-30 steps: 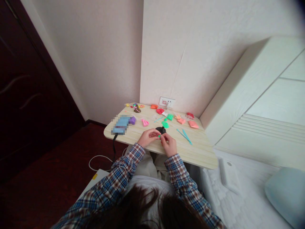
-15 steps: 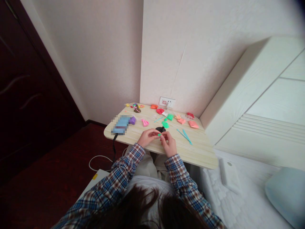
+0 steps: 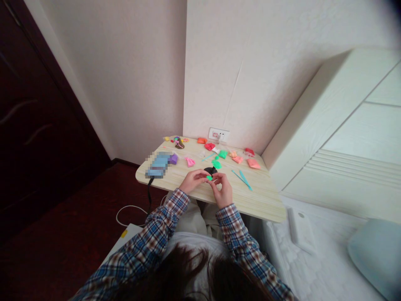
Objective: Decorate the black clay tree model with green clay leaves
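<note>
Both my hands meet over the near middle of a small light wooden table point(image 3: 263, 200). My left hand point(image 3: 193, 180) and my right hand point(image 3: 223, 190) pinch a small green clay piece point(image 3: 209, 178) between their fingertips, fingers curled. Just behind the hands lies a black clay lump point(image 3: 208, 170). Beyond it sits a larger green clay blob point(image 3: 216, 164).
Several small clay packets in red, pink, orange and green lie across the table's far half, with a purple piece point(image 3: 173, 159) and a blurred blue object point(image 3: 157, 165) at left. Two teal modelling tools point(image 3: 242, 178) lie to the right. A white headboard point(image 3: 338, 125) and bed stand right; a wall socket point(image 3: 218, 134) behind.
The hands stay in place, fingers working the green piece slightly; it now shows a little more between the fingertips. The view has shifted a touch.
</note>
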`<action>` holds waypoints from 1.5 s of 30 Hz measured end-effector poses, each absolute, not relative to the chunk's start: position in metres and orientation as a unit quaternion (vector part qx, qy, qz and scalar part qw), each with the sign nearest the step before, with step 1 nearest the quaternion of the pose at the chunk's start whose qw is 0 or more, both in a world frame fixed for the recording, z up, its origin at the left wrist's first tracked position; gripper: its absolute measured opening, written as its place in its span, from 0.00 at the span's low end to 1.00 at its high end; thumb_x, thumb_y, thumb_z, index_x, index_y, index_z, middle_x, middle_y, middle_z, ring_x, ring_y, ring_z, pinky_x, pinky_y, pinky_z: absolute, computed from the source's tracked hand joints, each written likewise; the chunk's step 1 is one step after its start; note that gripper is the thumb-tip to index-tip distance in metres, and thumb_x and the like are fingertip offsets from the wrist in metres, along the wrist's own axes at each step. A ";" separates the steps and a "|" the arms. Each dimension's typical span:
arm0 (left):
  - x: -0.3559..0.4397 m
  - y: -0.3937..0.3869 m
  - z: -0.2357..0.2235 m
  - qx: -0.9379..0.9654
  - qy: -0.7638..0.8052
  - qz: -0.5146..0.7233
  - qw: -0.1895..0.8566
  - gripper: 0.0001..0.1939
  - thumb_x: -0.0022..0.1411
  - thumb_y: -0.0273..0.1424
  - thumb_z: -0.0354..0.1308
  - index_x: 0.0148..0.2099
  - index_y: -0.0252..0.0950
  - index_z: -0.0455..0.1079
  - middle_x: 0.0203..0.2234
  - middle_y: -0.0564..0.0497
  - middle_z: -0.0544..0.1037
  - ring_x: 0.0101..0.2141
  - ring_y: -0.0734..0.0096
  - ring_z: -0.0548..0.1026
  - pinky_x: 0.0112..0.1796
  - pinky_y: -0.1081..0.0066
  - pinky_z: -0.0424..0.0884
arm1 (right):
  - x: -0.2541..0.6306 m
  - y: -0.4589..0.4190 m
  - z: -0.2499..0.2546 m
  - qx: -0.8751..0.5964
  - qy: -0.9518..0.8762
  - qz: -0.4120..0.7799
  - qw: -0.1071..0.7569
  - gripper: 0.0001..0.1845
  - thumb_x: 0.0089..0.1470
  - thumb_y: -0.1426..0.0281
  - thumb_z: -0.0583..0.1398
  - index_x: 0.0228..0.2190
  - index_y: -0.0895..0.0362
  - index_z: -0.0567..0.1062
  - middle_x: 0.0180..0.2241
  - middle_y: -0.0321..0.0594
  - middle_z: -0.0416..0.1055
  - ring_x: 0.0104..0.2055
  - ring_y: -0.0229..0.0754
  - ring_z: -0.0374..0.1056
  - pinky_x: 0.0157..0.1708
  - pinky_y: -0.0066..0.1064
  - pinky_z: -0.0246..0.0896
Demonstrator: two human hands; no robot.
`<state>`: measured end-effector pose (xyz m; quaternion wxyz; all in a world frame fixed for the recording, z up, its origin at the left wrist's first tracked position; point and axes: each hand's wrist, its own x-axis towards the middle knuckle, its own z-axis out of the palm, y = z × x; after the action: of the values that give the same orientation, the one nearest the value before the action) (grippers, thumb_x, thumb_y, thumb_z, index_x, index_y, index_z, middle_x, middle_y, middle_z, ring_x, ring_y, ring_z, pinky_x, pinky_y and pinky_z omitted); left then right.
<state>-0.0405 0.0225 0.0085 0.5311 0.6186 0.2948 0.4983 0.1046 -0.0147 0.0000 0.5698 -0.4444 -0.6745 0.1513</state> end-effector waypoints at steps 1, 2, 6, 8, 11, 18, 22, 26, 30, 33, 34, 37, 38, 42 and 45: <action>-0.041 0.022 0.008 0.618 0.293 0.497 0.534 0.15 0.47 0.35 0.66 0.35 0.31 0.72 0.33 0.48 0.77 0.36 0.67 0.75 0.42 0.66 0.70 | 0.105 -0.015 0.000 -0.443 -0.674 0.144 0.573 0.13 0.53 0.66 0.58 0.40 0.56 0.66 0.32 0.37 0.68 0.27 0.36 0.64 0.32 0.33 0.64; -0.041 0.023 0.008 0.616 0.291 0.497 0.537 0.15 0.47 0.35 0.66 0.36 0.31 0.72 0.33 0.48 0.77 0.36 0.67 0.75 0.42 0.66 0.70 | 0.105 -0.015 0.001 -0.440 -0.676 0.137 0.575 0.13 0.53 0.66 0.58 0.41 0.56 0.65 0.32 0.37 0.68 0.27 0.36 0.63 0.33 0.33 0.64; -0.042 0.024 0.006 0.610 0.286 0.496 0.548 0.17 0.46 0.36 0.67 0.37 0.32 0.72 0.34 0.48 0.77 0.37 0.67 0.75 0.44 0.65 0.69 | 0.106 -0.016 0.003 -0.418 -0.696 0.116 0.572 0.14 0.55 0.67 0.56 0.44 0.54 0.68 0.39 0.41 0.65 0.31 0.37 0.63 0.38 0.37 0.65; -0.043 0.025 0.006 0.605 0.286 0.497 0.552 0.17 0.45 0.36 0.68 0.37 0.32 0.72 0.34 0.48 0.77 0.38 0.66 0.75 0.45 0.64 0.69 | 0.107 -0.016 0.003 -0.407 -0.709 0.108 0.566 0.13 0.55 0.68 0.55 0.44 0.53 0.71 0.42 0.43 0.62 0.35 0.39 0.64 0.40 0.38 0.65; -0.044 0.026 0.005 0.595 0.289 0.498 0.561 0.18 0.45 0.36 0.68 0.37 0.32 0.72 0.34 0.49 0.78 0.38 0.66 0.75 0.45 0.64 0.68 | 0.106 -0.016 0.002 -0.401 -0.715 0.097 0.564 0.13 0.56 0.69 0.54 0.43 0.52 0.73 0.45 0.45 0.60 0.41 0.42 0.63 0.42 0.39 0.65; -0.044 0.026 0.004 0.577 0.283 0.477 0.599 0.19 0.44 0.35 0.69 0.38 0.32 0.73 0.33 0.49 0.78 0.36 0.70 0.74 0.43 0.67 0.68 | 0.106 -0.017 0.002 -0.409 -0.707 0.080 0.571 0.11 0.56 0.69 0.55 0.41 0.53 0.73 0.45 0.45 0.58 0.40 0.41 0.63 0.43 0.40 0.65; -0.044 0.027 0.003 0.566 0.276 0.459 0.627 0.20 0.43 0.36 0.69 0.38 0.31 0.74 0.33 0.48 0.78 0.34 0.72 0.74 0.40 0.69 0.68 | 0.107 -0.017 0.002 -0.408 -0.714 0.083 0.563 0.12 0.56 0.69 0.55 0.42 0.53 0.73 0.45 0.45 0.59 0.40 0.41 0.63 0.42 0.39 0.66; -0.045 0.027 0.003 0.556 0.266 0.443 0.651 0.22 0.42 0.38 0.70 0.39 0.30 0.75 0.35 0.46 0.78 0.36 0.69 0.74 0.41 0.67 0.68 | 0.107 -0.015 0.000 -0.406 -0.726 0.082 0.550 0.13 0.55 0.68 0.56 0.43 0.51 0.73 0.47 0.45 0.59 0.43 0.44 0.63 0.43 0.41 0.65; -0.045 0.027 0.005 0.550 0.256 0.427 0.670 0.23 0.42 0.40 0.70 0.39 0.31 0.75 0.36 0.45 0.78 0.37 0.68 0.74 0.42 0.66 0.68 | 0.107 -0.015 0.000 -0.406 -0.726 0.076 0.550 0.12 0.55 0.67 0.57 0.42 0.51 0.74 0.48 0.45 0.58 0.44 0.45 0.62 0.44 0.42 0.65; -0.045 0.028 0.004 0.546 0.250 0.422 0.679 0.22 0.44 0.41 0.68 0.38 0.31 0.76 0.36 0.45 0.78 0.37 0.68 0.74 0.41 0.68 0.68 | 0.107 -0.015 -0.001 -0.405 -0.725 0.071 0.552 0.12 0.55 0.67 0.57 0.41 0.51 0.73 0.48 0.45 0.57 0.46 0.45 0.61 0.46 0.42 0.64; -0.045 0.028 0.004 0.544 0.249 0.422 0.681 0.21 0.44 0.41 0.68 0.38 0.31 0.76 0.35 0.46 0.78 0.37 0.69 0.74 0.41 0.68 0.68 | 0.107 -0.015 -0.001 -0.404 -0.726 0.069 0.552 0.12 0.55 0.67 0.57 0.41 0.51 0.73 0.48 0.44 0.57 0.46 0.45 0.61 0.47 0.42 0.64; -0.044 0.029 0.002 0.540 0.250 0.425 0.683 0.21 0.44 0.40 0.69 0.38 0.31 0.76 0.33 0.48 0.78 0.35 0.70 0.74 0.40 0.69 0.68 | 0.107 -0.015 -0.002 -0.400 -0.729 0.066 0.552 0.12 0.54 0.67 0.58 0.41 0.51 0.74 0.49 0.44 0.57 0.47 0.45 0.61 0.46 0.42 0.64; -0.044 0.029 0.001 0.538 0.250 0.425 0.683 0.21 0.43 0.40 0.69 0.37 0.31 0.76 0.33 0.48 0.78 0.35 0.70 0.73 0.40 0.70 0.67 | 0.107 -0.015 -0.003 -0.399 -0.729 0.066 0.552 0.12 0.54 0.67 0.58 0.41 0.51 0.74 0.49 0.44 0.57 0.46 0.45 0.61 0.45 0.42 0.64; -0.045 0.030 0.002 0.531 0.247 0.425 0.690 0.21 0.42 0.40 0.70 0.37 0.31 0.76 0.33 0.48 0.78 0.36 0.70 0.73 0.41 0.68 0.67 | 0.107 -0.015 -0.003 -0.398 -0.731 0.064 0.551 0.12 0.54 0.68 0.57 0.42 0.52 0.74 0.49 0.45 0.58 0.46 0.45 0.62 0.44 0.42 0.64; -0.045 0.029 0.003 0.530 0.244 0.420 0.695 0.21 0.42 0.38 0.70 0.37 0.30 0.76 0.32 0.47 0.78 0.35 0.69 0.74 0.41 0.67 0.66 | 0.107 -0.015 -0.002 -0.394 -0.732 0.065 0.552 0.12 0.54 0.68 0.57 0.42 0.52 0.73 0.49 0.45 0.58 0.46 0.45 0.61 0.44 0.42 0.64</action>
<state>-0.0452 0.0294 0.0035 0.6950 0.5297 0.2444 0.4202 0.1069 -0.0154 -0.0020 0.5520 -0.3936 -0.7322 0.0645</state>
